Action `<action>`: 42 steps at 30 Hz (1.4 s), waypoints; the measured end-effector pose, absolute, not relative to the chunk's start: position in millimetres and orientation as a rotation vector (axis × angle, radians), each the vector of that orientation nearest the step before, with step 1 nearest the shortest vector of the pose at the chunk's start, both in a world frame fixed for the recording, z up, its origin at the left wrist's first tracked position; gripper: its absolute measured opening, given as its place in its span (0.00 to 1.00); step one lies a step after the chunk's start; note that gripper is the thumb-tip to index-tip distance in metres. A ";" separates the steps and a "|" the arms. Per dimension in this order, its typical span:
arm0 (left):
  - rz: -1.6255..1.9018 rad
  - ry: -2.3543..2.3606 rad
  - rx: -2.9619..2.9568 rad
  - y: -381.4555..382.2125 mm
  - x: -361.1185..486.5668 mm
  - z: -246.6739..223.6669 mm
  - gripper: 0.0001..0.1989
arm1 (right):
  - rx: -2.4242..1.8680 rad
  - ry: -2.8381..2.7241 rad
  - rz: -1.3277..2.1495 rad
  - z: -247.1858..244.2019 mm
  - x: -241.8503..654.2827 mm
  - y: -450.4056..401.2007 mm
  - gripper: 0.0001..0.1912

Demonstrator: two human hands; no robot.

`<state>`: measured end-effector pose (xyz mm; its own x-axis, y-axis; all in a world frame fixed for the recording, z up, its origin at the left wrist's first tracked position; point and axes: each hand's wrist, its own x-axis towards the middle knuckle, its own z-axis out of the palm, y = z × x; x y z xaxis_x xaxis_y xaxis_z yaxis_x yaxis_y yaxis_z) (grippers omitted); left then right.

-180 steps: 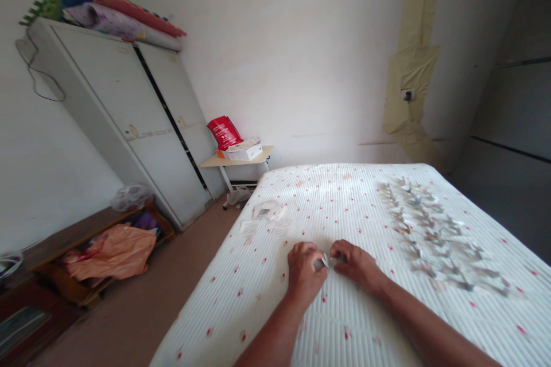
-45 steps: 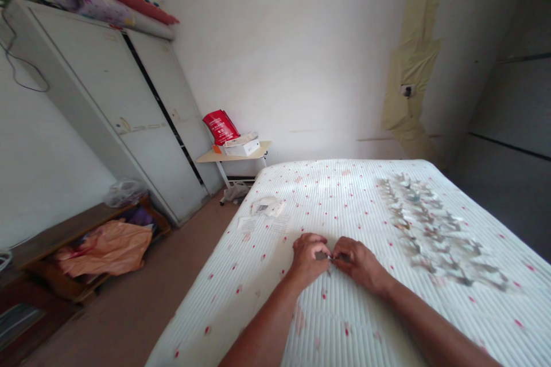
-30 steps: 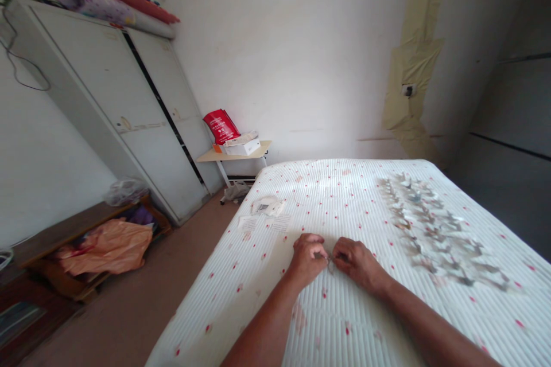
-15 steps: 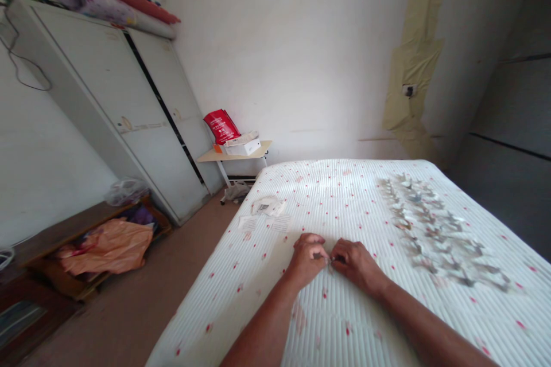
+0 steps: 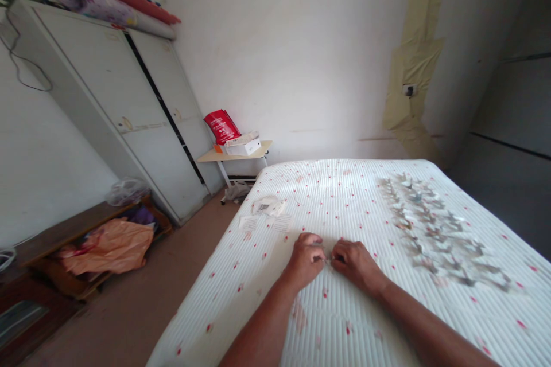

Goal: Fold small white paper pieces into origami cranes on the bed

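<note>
1. Small folded paper piece (image 5: 326,261), greyish and too small to show detail, sits between the two hands, just above the quilted white bedcover with red flecks (image 5: 258,309).
2. Left hand (image 5: 305,261) is curled nearly closed, its fingertips (image 5: 319,258) pinching the piece's left end.
3. Right hand (image 5: 355,266) lies flat-wristed with fingers bent inward, its fingertips (image 5: 336,259) touching the piece's right end; the exact grip is too small to make out.
4. Rows of crumpled, folded grey-and-white paper pieces (image 5: 434,229) lie on the bedcover, well to the right of the hands.
5. Loose white paper slips (image 5: 269,206) lie on the bedcover, ahead of the left hand.
6. Pale wooden side table (image 5: 232,151) stands beyond the bed, bearing a white box (image 5: 243,148) and a red bag (image 5: 221,126).
</note>
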<state>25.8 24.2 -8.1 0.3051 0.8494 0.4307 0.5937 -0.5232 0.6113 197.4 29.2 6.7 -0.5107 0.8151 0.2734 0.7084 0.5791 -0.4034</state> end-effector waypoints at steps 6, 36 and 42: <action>1.018 1.348 2.312 21.8 30.2 -9.6 0.08 | -1.253 -2.356 0.366 3.5 197.8 29.2 0.06; 0.876 1.438 2.638 5.0 32.5 9.4 0.07 | -1.222 -2.322 0.385 2.4 199.4 31.3 0.08; 0.979 1.530 2.444 10.4 36.6 -0.6 0.05 | -1.217 -2.313 0.405 -0.8 200.1 32.2 0.07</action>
<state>36.6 10.4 -0.6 0.2900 0.8357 0.4663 0.7734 -0.4917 0.4001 200.1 32.2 -0.8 -0.4813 0.8291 0.2846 0.6831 0.5582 -0.4709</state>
